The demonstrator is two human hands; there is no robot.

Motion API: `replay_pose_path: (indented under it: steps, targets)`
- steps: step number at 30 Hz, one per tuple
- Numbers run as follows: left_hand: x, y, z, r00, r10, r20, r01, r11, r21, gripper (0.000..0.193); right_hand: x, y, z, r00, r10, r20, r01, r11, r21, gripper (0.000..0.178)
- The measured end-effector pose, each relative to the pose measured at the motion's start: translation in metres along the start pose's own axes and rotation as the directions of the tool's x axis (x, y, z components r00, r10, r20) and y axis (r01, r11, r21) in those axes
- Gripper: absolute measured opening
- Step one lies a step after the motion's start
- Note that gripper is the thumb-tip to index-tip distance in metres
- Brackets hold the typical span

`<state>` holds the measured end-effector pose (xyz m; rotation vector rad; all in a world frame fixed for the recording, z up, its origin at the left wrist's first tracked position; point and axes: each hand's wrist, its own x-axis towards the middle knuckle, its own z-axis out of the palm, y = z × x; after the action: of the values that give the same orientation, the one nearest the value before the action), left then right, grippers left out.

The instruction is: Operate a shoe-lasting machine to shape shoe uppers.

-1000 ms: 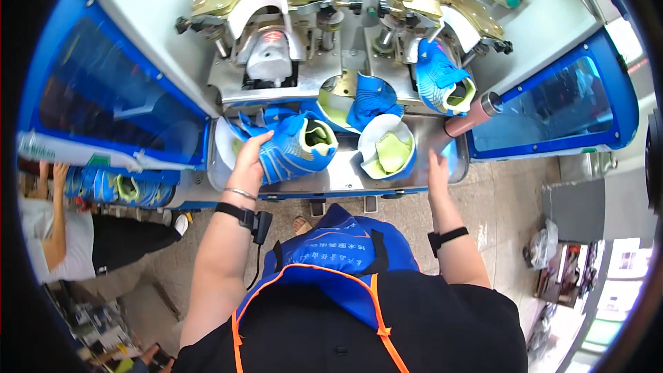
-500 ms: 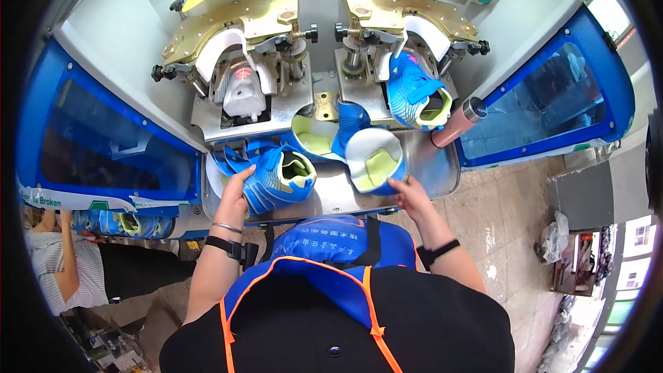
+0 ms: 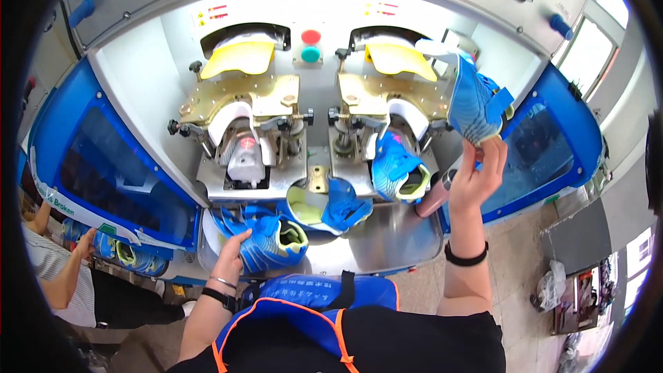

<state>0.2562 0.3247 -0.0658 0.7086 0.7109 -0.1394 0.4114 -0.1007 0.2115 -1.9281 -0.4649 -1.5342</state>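
Observation:
A blue shoe upper (image 3: 473, 100) with a white piece at its top is raised at the right, pinched at its lower edge by my right hand (image 3: 478, 178). Low on the left, my left hand (image 3: 231, 252) grips the side of another blue shoe upper (image 3: 259, 255), whose green-lined opening faces right. A third blue upper (image 3: 349, 213) with pale green lining lies on the metal tray (image 3: 387, 249). One more blue upper (image 3: 394, 169) sits on the machine's right station. The grey metal mould (image 3: 244, 160) at the left station is bare.
Yellow plates (image 3: 238, 60) and brass clamps (image 3: 273, 93) stand above the stations. A pink cylindrical bottle (image 3: 435, 199) leans by the tray's right end. Blue-framed side doors (image 3: 124, 166) flank the opening. Another person (image 3: 65, 283) works at the far left beside more shoes.
My right hand has lifted an upper from the tray, up and to the right. My left hand stays on its upper. The view has tilted up, bringing the control panel in.

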Motion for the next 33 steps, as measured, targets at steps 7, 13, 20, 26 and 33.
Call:
replay_pose_path:
  steps: [7, 13, 20, 26, 33]
  targets:
    - [-0.014, -0.009, -0.005, 0.994, 0.084, -0.064, -0.083, 0.996, 0.009, 0.029, 0.048, 0.032, 0.069, 0.757, -0.006, 0.654, 0.259, 0.921, -0.291, 0.018]
    - [-0.018, -0.008, -0.001, 0.994, 0.079, -0.075, -0.079, 0.997, -0.004, 0.03, 0.116, 0.056, 0.114, 0.72, -0.268, 0.64, 0.473, 0.864, -0.17, 0.025]
    - [-0.023, -0.007, 0.003, 0.991, 0.082, -0.101, -0.083, 0.997, 0.002, 0.029, 0.108, 0.051, 0.181, 0.819, -0.112, 0.563, 0.259, 0.947, -0.189, 0.037]
    - [-0.018, -0.011, -0.005, 0.988, 0.151, -0.029, -0.151, 0.989, -0.002, 0.03, 0.05, 0.093, 0.165, 0.986, 0.149, 0.079, -0.111, 0.926, -0.36, 0.059]
    - [-0.013, 0.0, 0.005, 0.992, 0.105, -0.063, -0.105, 0.994, 0.001, 0.035, 0.057, 0.137, 0.159, 0.788, 0.505, 0.351, -0.379, 0.848, -0.371, 0.064]
